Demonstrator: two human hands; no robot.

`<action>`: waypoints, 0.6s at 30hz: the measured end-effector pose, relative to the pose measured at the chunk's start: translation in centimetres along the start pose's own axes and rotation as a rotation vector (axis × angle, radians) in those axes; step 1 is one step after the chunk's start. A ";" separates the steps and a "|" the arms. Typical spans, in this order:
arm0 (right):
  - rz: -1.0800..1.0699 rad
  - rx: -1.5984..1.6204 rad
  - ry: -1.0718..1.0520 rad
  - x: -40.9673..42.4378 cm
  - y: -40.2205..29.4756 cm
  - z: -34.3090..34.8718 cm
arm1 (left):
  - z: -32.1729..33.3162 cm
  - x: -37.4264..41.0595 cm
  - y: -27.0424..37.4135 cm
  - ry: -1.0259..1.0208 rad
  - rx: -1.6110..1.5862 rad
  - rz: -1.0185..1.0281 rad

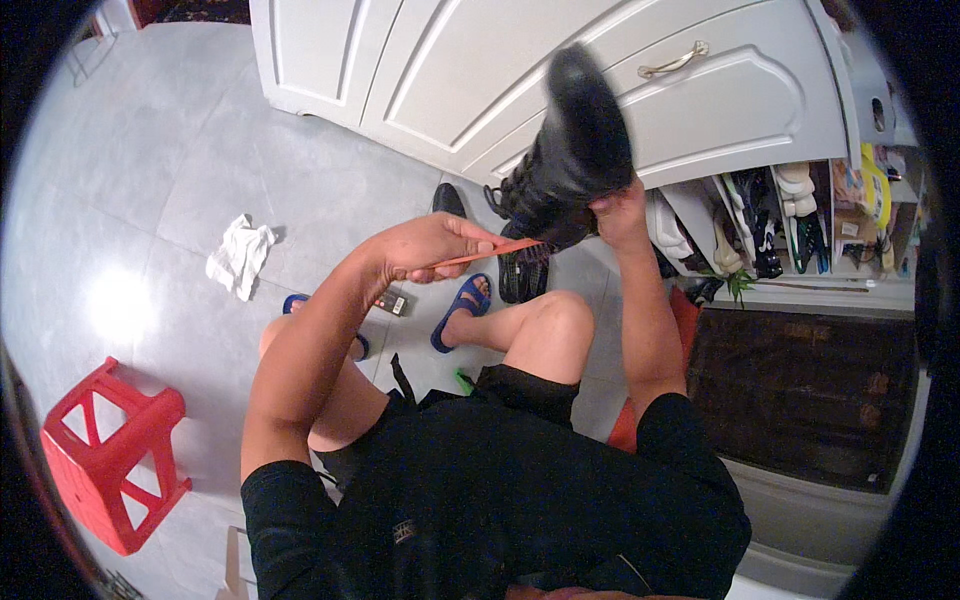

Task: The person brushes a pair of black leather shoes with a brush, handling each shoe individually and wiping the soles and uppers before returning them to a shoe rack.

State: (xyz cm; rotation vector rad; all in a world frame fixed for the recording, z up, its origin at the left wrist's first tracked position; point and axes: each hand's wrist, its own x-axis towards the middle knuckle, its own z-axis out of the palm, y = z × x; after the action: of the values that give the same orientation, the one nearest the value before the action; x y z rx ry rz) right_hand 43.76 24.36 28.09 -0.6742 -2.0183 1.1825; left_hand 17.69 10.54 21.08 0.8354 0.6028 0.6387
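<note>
My left hand grips the orange handle of a brush with dark bristles. The bristle end lies against a black lace-up boot, though I cannot tell exactly where it touches. My right hand holds this boot up by its lower part, partly hidden behind it. The boot tilts with its toe upward, and the toe is blurred. Beneath, on the floor, rests other black footwear with a treaded sole showing. Farther off stands another dark shoe, partly covered by my left hand.
White cabinet doors rise in front. At right are a rack of several shoes and a dark panel. A red plastic stool, a crumpled white cloth and a small box are on the tiled floor.
</note>
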 end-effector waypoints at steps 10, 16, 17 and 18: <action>-0.094 0.318 0.124 0.2 1.2 -0.4 | 0.2 -1.0 0.3 0.157 0.243 0.214; -0.108 -0.300 0.027 1.4 -1.8 4.3 | 0.7 0.4 -1.1 0.761 1.246 0.436; -0.074 -0.354 0.042 1.3 -1.1 4.4 | 1.2 0.3 -0.8 0.780 1.327 0.353; -0.049 -0.399 0.059 1.6 -0.8 4.9 | 0.9 0.2 -1.0 0.834 1.381 0.456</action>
State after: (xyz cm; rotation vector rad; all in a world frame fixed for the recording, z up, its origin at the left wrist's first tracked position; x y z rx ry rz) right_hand 38.85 22.56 27.59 -0.8339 -2.2281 0.7257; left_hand 18.73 9.79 20.67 2.0529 1.7238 0.9767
